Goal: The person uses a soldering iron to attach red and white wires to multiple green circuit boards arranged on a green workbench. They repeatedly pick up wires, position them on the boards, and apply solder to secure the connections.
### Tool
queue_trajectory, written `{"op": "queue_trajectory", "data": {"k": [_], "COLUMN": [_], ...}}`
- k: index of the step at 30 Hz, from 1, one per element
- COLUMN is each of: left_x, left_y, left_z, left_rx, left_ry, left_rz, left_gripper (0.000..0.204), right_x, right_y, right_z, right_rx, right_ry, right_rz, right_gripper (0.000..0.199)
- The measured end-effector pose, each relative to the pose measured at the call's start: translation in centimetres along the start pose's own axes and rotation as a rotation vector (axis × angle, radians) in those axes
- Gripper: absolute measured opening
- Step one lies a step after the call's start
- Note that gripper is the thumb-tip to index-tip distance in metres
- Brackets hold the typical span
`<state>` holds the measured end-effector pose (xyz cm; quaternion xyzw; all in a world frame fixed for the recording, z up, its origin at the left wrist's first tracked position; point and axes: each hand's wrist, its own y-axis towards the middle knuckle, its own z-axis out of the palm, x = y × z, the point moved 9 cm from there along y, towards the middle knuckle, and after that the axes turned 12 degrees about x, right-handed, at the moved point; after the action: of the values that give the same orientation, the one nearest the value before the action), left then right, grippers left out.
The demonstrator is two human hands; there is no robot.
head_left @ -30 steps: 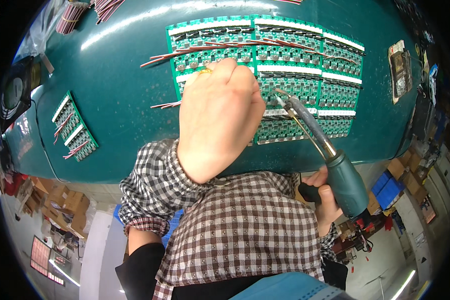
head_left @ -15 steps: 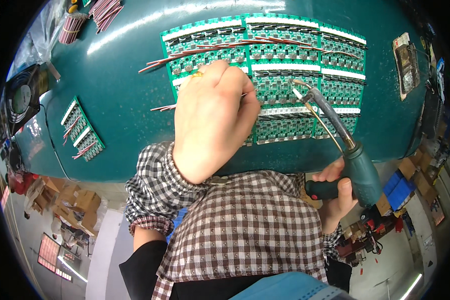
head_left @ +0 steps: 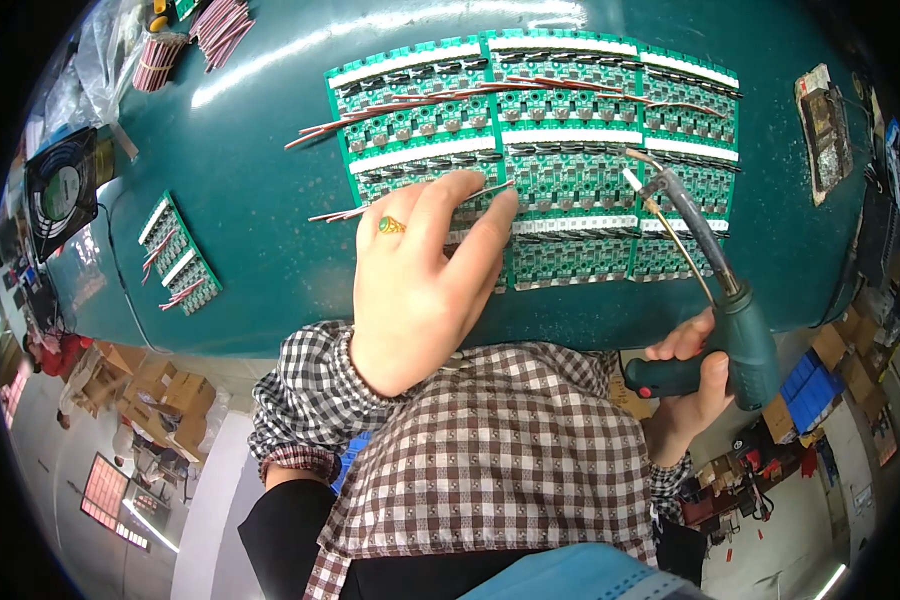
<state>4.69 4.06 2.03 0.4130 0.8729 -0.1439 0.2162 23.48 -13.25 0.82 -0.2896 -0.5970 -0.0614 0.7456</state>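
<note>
My left hand (head_left: 415, 270) is over the lower left circuit boards, its thumb and forefinger apart. A thin red and white wire (head_left: 485, 189) runs between those fingertips; its other part passes beneath the hand. My right hand (head_left: 692, 385) is wrapped round the dark green handle of a soldering gun (head_left: 748, 345) at the table's near edge. The gun's bent tip and thin feed tube point up and left, over the right-hand part of the green circuit boards (head_left: 570, 180). These boards form a block with white strips, black parts and red and white wires (head_left: 410, 103) laid across.
A small separate circuit board (head_left: 178, 255) lies on the green table at left, near a black fan (head_left: 60, 190). Bundled wires (head_left: 158, 62) sit at the far left. A worn, dirty block-like holder (head_left: 825, 135) is at the right.
My left fingers have spread from a closed pinch, and the wire now shows between them. The soldering gun in my right hand has shifted slightly right within the view.
</note>
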Motion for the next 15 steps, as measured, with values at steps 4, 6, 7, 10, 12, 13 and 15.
{"op": "queue_trajectory", "data": {"k": [4,6,7,10,12,13,15], "left_x": [-0.25,-0.25,-0.22,-0.17,-0.12,-0.10,-0.06], "left_y": [0.01,0.03,0.00,-0.05,-0.08,-0.09,-0.11], "left_z": [-0.01,-0.08,-0.05,0.09,0.08,0.03,0.15], "left_rx": [-0.007,-0.004,-0.004,-0.004,0.002,0.006,0.011], "left_ry": [0.012,0.009,0.013,0.016,0.016,0.016,0.016], "left_rz": [0.005,0.005,0.009,0.018,0.016,0.013,0.013], "left_gripper": [0.039,0.040,0.040,0.041,0.041,0.041,0.041], "right_x": [0.01,0.06,0.06,0.08,0.17,0.21,0.24], "right_y": [-0.03,-0.06,-0.07,-0.19,-0.16,-0.15,-0.18], "right_z": [-0.17,-0.15,-0.12,0.00,0.13,0.20,0.20], "right_rx": [0.008,0.006,0.004,0.000,0.001,0.001,0.001], "right_ry": [0.005,0.002,0.000,-0.002,-0.001,-0.001,-0.009], "right_rz": [-0.011,-0.011,-0.008,-0.005,-0.005,-0.006,-0.013], "right_gripper": [0.050,0.050,0.050,0.050,0.050,0.050,0.050]}}
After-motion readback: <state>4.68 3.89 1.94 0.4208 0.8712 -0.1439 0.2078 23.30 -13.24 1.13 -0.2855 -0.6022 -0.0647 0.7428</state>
